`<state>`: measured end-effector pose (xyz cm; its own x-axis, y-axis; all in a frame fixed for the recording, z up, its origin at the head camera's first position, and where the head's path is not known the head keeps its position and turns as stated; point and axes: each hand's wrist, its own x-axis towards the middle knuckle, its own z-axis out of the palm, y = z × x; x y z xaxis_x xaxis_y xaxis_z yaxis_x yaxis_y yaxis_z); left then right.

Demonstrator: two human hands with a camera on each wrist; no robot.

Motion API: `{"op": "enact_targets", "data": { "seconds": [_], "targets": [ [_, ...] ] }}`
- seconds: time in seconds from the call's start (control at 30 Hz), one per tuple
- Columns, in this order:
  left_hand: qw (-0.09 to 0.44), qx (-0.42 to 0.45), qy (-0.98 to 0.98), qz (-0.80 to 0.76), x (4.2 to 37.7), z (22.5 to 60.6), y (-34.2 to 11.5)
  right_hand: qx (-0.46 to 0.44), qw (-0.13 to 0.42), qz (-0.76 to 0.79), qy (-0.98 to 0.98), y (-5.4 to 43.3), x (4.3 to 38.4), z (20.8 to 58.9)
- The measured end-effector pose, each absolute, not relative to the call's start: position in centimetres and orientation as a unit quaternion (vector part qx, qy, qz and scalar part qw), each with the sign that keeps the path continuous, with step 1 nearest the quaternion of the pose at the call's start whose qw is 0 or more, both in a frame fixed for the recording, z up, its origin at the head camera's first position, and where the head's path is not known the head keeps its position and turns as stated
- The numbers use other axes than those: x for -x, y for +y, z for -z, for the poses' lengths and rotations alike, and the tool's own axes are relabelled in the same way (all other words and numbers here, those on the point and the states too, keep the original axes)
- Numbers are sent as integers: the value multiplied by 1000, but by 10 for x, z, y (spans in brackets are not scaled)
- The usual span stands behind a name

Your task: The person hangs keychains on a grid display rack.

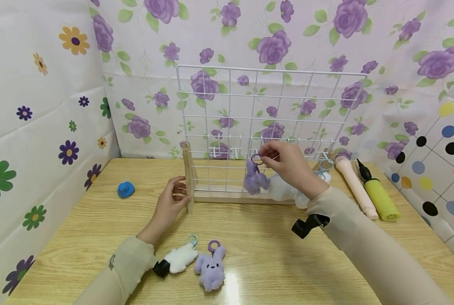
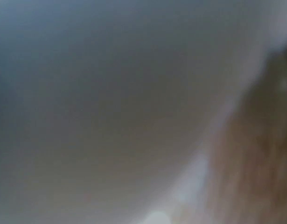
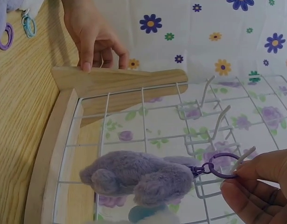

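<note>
Blue toy (image 1: 125,189); yellow pump (image 1: 381,199)

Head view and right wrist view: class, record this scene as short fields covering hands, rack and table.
Right hand: pinches the purple ring of a purple plush, near a white hook
Left hand: holds the wooden side post
Rack: white wire, with a wooden base
Table front: white plush, purple rabbit plush
Table left: blue toy duck
Table right: yellow pump, pale pink tube
</note>
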<state>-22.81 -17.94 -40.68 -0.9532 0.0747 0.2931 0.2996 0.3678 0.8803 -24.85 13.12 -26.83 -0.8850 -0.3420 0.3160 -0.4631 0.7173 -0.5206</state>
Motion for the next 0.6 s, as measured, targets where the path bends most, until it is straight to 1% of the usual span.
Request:
{"op": "enact_targets", "data": {
  "seconds": [0.27,0.6],
  "targets": [
    [117,125,-820,547,249,435,-187,-218,116,-313,-917,132,245,266],
    [116,126,-819,548,247,436,-188,-230,124,-328,-908,133,243,267]
  ]
}}
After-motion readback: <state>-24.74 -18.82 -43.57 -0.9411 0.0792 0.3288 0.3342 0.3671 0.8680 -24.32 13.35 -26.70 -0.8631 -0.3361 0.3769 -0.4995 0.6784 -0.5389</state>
